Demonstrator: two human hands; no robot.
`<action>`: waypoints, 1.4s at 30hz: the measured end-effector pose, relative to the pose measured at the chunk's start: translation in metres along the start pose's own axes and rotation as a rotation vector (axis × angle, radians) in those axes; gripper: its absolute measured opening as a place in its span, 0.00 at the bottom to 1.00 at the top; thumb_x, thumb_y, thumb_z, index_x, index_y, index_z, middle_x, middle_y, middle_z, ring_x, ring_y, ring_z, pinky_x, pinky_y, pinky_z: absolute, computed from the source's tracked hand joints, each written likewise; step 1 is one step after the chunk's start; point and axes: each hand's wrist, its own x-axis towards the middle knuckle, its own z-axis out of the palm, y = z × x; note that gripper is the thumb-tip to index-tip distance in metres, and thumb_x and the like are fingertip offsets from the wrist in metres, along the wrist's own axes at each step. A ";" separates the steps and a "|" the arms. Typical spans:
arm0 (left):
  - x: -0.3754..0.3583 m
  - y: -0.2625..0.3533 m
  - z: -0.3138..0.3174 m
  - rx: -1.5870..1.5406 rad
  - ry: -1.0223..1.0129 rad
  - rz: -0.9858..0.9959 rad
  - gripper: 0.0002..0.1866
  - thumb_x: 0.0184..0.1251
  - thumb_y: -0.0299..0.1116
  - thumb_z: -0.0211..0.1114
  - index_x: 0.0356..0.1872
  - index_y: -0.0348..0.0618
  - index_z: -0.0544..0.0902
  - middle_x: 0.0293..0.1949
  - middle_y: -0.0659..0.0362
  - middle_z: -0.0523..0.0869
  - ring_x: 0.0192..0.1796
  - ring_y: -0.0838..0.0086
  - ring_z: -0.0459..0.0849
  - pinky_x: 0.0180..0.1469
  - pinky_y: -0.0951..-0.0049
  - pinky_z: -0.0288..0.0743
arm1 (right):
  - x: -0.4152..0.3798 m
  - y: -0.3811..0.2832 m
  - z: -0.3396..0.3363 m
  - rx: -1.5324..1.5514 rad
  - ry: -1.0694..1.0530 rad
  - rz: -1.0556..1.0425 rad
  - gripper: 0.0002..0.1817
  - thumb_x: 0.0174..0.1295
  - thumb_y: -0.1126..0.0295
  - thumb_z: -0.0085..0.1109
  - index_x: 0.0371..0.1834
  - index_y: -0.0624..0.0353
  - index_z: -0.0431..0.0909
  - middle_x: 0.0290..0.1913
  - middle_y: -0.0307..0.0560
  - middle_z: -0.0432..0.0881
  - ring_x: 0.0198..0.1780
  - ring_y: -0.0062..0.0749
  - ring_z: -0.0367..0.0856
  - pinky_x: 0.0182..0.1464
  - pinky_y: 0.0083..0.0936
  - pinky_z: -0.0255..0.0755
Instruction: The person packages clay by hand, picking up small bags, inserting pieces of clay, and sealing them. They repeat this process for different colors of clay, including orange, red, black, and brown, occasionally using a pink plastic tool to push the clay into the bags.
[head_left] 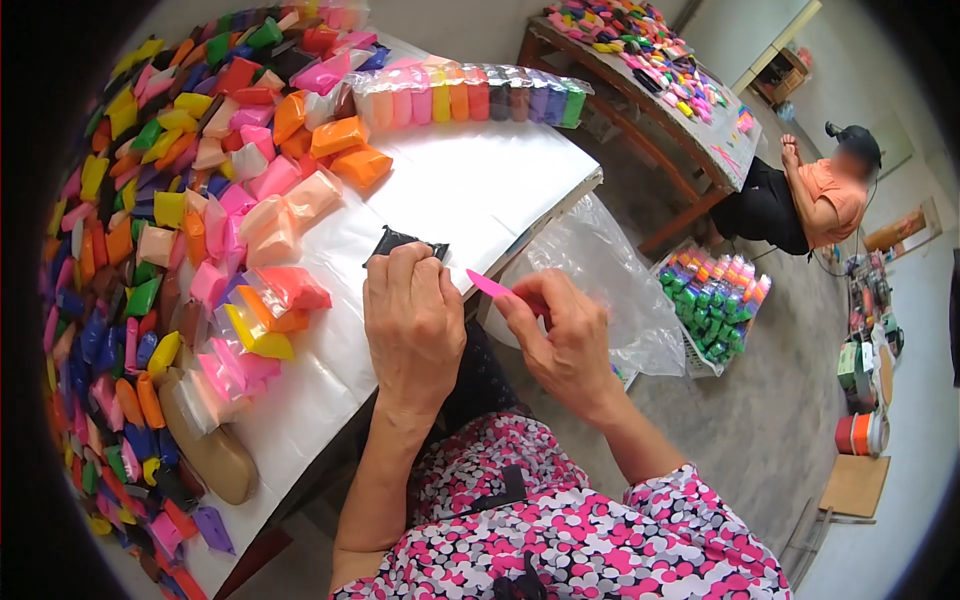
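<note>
My left hand has its fingers curled over a small black packet near the table edge, covering part of it. Between the thumb and fingers of my right hand is a flat pink plastic modelling tool, its pointed end toward the left hand. Closest to the left hand on the white tabletop lie several colored packets, including a red one and a yellow one. Behind them lies a long transparent pack of packets in a row of colors.
A large pile of colored packets covers the table's left side. Below the right edge hangs a transparent plastic bag, beside a crate of filled packs. A person sits near another loaded table.
</note>
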 end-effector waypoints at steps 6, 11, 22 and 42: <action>0.000 0.000 -0.001 -0.008 -0.008 0.000 0.04 0.59 0.18 0.61 0.35 0.32 0.77 0.40 0.50 0.80 0.42 0.55 0.76 0.46 0.59 0.73 | 0.013 0.002 0.012 -0.042 0.017 -0.089 0.09 0.63 0.69 0.64 0.31 0.61 0.75 0.29 0.48 0.78 0.26 0.44 0.80 0.27 0.35 0.72; 0.000 -0.001 -0.001 0.006 -0.026 0.004 0.04 0.59 0.18 0.61 0.34 0.31 0.77 0.40 0.49 0.80 0.42 0.55 0.76 0.46 0.59 0.73 | 0.017 0.004 0.020 -0.065 0.001 -0.127 0.09 0.64 0.68 0.62 0.31 0.60 0.75 0.28 0.48 0.76 0.25 0.43 0.79 0.26 0.35 0.72; -0.001 0.000 -0.001 0.030 -0.050 -0.004 0.07 0.56 0.17 0.63 0.37 0.31 0.77 0.41 0.49 0.80 0.45 0.55 0.77 0.48 0.60 0.74 | 0.016 0.020 0.018 -0.263 0.373 0.008 0.07 0.68 0.68 0.57 0.35 0.60 0.75 0.30 0.49 0.75 0.25 0.46 0.78 0.25 0.38 0.69; -0.029 -0.002 -0.025 0.048 -0.130 0.047 0.17 0.48 0.16 0.62 0.43 0.34 0.80 0.56 0.46 0.79 0.57 0.50 0.76 0.61 0.55 0.71 | 0.083 0.025 0.032 -0.375 0.166 -0.404 0.13 0.51 0.77 0.61 0.42 0.60 0.81 0.38 0.47 0.77 0.42 0.43 0.76 0.43 0.38 0.72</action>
